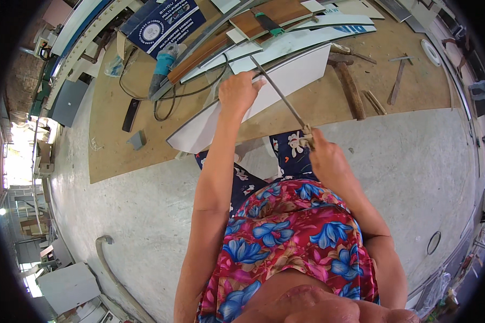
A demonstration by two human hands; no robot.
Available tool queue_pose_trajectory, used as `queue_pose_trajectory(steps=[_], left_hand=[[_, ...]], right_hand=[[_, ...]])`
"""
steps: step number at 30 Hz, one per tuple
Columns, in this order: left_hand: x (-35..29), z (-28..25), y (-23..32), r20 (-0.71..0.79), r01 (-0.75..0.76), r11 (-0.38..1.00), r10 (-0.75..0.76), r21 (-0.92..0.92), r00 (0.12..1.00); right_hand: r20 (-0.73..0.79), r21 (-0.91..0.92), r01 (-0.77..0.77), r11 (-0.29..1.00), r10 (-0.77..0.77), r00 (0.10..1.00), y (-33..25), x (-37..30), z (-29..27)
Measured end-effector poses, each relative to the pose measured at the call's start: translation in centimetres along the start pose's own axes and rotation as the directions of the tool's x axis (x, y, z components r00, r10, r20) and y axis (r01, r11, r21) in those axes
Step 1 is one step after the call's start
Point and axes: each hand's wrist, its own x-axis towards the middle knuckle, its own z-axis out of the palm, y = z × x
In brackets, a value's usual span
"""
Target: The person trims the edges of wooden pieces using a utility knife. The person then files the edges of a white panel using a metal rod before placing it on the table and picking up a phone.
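A concrete workshop floor (145,215) is showing around a brown sheet (105,129). Over the sheet, the left hand (238,92) is gripping the far edge of a white panel (304,67); the right hand (328,159) is clasping a long, file-like tool (280,94) crossing it. Someone is probably smoothing that edge, the next stroke likely calling for a firm left hold

Phone (130,115), hammer (351,91) on brown board (423,90)

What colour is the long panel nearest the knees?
The panel is white; it shows best in the head view.
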Motion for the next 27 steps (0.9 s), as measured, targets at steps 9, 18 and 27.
queue_pose_trajectory(steps=[9,18,27], left_hand=[[0.5,1.2,-1.5,-0.058,-0.016,1.000,0.016,-0.003,0.998],[0.1,-0.2,1.8,0.026,-0.036,0.999,0.036,-0.006,0.999],[0.7,0.3,-1.1,0.006,-0.185,0.982,0.186,-0.045,0.983]], right_hand=[[-0.255,0.120,0.060,0.991,-0.028,0.966,-1.8,0.9,-4.3],[-0.248,0.236,-0.077,0.969,0.136,0.959,3.1,1.9,-5.0],[-0.118,0.877,-0.050,0.478,0.315,0.942,8.0,3.6,-6.8]])
